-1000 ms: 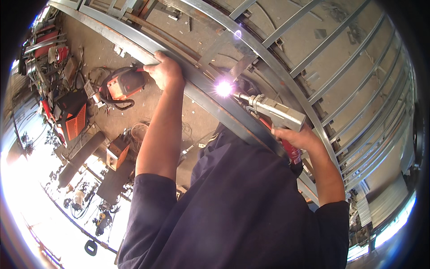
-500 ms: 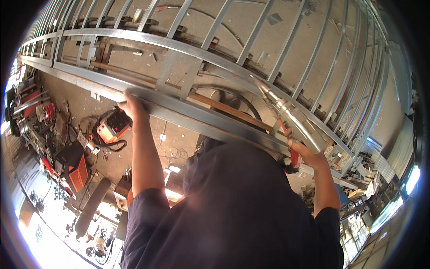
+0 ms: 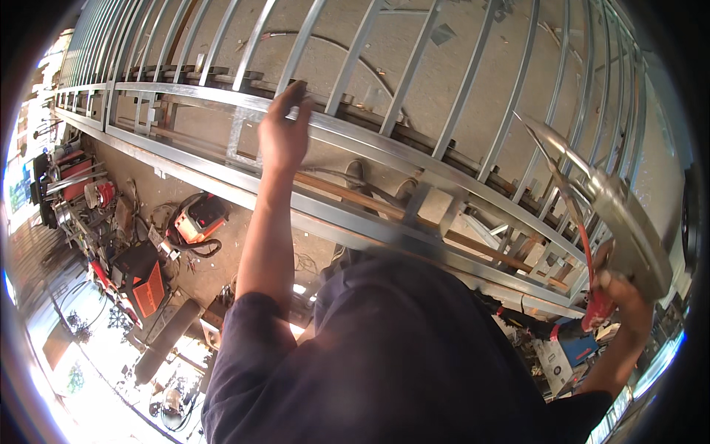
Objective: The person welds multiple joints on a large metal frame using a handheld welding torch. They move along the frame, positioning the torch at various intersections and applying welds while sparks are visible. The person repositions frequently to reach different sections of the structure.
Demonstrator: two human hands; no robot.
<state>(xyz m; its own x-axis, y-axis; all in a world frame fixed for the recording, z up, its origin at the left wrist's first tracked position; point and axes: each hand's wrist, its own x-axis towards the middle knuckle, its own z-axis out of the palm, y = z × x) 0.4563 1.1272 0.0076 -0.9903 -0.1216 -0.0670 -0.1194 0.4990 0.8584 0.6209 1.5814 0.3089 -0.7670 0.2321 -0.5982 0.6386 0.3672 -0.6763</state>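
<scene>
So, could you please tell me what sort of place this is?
Probably a metalworking workshop: there is a long barred metal frame, a torch-like tool in the right hand, and an orange-and-black machine on the floor.

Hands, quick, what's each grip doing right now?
Left hand: open, over the metal rail; contact unclear.
Right hand: closed, holding the welding gun.

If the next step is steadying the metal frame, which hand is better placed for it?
Probably the left hand: it appears empty and is over the frame, though contact is unclear. The right hand holds the torch.
</scene>
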